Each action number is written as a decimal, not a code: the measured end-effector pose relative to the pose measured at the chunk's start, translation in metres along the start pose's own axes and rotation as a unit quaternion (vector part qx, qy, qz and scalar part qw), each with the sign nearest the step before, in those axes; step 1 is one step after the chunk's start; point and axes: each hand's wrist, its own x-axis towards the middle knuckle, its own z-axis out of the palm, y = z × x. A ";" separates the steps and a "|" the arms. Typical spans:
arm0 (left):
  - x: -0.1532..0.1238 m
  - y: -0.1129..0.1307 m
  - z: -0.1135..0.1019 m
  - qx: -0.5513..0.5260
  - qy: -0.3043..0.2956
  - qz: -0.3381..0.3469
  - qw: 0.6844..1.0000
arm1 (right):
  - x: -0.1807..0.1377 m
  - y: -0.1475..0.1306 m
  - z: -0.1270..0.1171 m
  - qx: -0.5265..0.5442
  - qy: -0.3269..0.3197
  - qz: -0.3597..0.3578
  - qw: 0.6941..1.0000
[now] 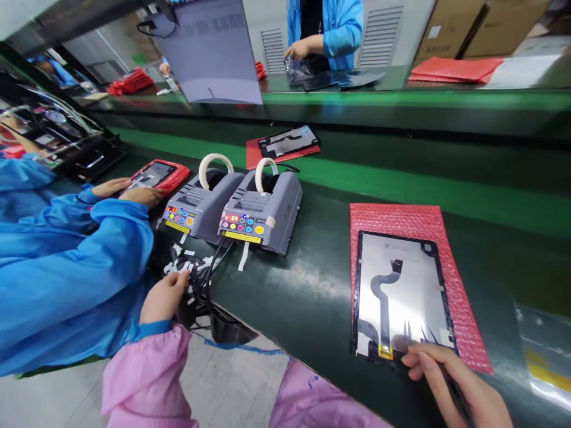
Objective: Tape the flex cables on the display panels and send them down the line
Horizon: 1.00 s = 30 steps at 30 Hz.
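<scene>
My right hand (459, 380) grips dark tweezers (457, 395), their tips over the lower right part of a tablet display panel (414, 297). The panel lies back side up, its silver back crossed by a grey flex cable (383, 303) with a yellow piece at the lower end. Under it is a red bubble-wrap bag (468, 333). Off to the left, my left hand (165, 297) is closed in a pinch beside black material covered with white tape scraps (190, 267). Whatever sits between those fingertips is too small to make out.
Two grey tape dispensers (267, 208) with white rolls stand mid-bench, black cables (212, 267) hanging before them. Behind lies another panel (289, 141) on red wrap. A co-worker in blue (89, 267) handles a panel (154, 176) at left. A clear plastic sheet (546, 345) lies right.
</scene>
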 end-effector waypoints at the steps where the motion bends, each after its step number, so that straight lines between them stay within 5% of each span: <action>1: 0.006 -0.001 -0.002 0.007 -0.014 0.000 1.000 | -0.001 0.000 0.000 -0.001 -0.001 0.000 1.000; 9: -0.007 0.016 -0.022 -0.013 0.006 0.063 0.998 | -0.003 0.003 0.000 -0.004 0.003 -0.005 1.000; 14: -0.035 0.047 -0.006 -0.072 0.026 0.074 0.994 | -0.001 0.000 0.000 -0.007 -0.001 -0.001 1.000; 19: -0.054 0.087 0.030 -0.171 -0.139 0.095 0.971 | 0.001 0.000 0.002 -0.011 -0.001 0.005 1.000; 25: -0.080 0.116 0.056 -0.249 -0.192 0.136 0.940 | -0.002 0.000 0.005 0.053 0.045 0.030 0.997; 27: -0.104 0.127 0.068 -0.272 -0.270 0.172 0.908 | 0.003 -0.008 0.005 0.097 0.075 0.038 0.992; 30: -0.148 0.146 0.094 -0.305 -0.416 0.249 0.820 | 0.021 -0.028 0.000 0.165 0.063 0.054 0.983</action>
